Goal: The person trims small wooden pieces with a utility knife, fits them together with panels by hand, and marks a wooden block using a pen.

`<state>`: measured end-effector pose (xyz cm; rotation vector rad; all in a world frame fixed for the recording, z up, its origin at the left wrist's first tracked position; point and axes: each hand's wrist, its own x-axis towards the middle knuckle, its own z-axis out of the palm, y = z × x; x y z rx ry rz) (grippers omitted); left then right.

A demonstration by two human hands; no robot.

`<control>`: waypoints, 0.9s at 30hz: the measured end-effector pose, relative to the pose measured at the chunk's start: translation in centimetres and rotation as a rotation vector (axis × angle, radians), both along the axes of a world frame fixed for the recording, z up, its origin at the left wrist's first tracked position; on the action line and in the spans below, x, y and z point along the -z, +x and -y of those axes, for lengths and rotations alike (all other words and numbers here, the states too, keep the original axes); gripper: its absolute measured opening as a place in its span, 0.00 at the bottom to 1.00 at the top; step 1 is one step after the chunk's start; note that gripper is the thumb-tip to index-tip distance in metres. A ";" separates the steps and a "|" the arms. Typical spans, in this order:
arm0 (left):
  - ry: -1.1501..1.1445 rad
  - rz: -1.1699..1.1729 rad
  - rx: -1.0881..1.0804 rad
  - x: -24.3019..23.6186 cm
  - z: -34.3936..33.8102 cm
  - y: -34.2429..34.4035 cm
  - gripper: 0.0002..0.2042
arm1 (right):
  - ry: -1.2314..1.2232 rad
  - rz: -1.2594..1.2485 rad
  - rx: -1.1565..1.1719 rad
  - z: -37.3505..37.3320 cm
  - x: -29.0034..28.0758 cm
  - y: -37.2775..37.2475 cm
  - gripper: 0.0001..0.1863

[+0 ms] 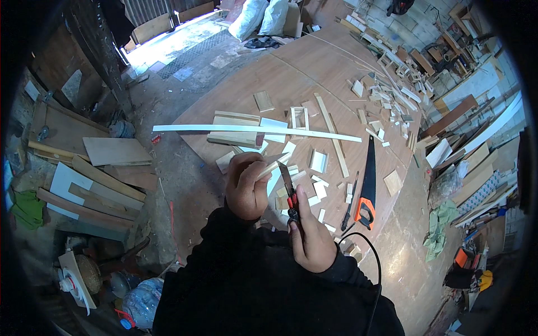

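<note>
Head: knife (291, 194) between right fingers (303, 203)

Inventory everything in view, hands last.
Table: one, brown, centre
Wood scraps: many, pale, on table
Long strip: one, white, across table
Handsaw: one, black-orange, table right
Thin tool: one, dark, beside handsaw
Knife: one, red-black, centre
Stick: one, pale, centre
Sacks: two, white, top
Boards: several, mixed colours, both sides
Cloths: two, green, left and right
Bottle: at least one, clear, lower left
Left hand: one, bare, holding stick
Right hand: one, bare, holding knife
</note>
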<state>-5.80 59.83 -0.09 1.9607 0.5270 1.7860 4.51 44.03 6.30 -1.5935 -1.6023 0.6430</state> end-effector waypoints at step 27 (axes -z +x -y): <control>0.206 -0.253 0.134 -1.6 -2.5 -1.4 0.12 | -0.028 -0.035 0.010 -1.0 0.2 0.7 0.39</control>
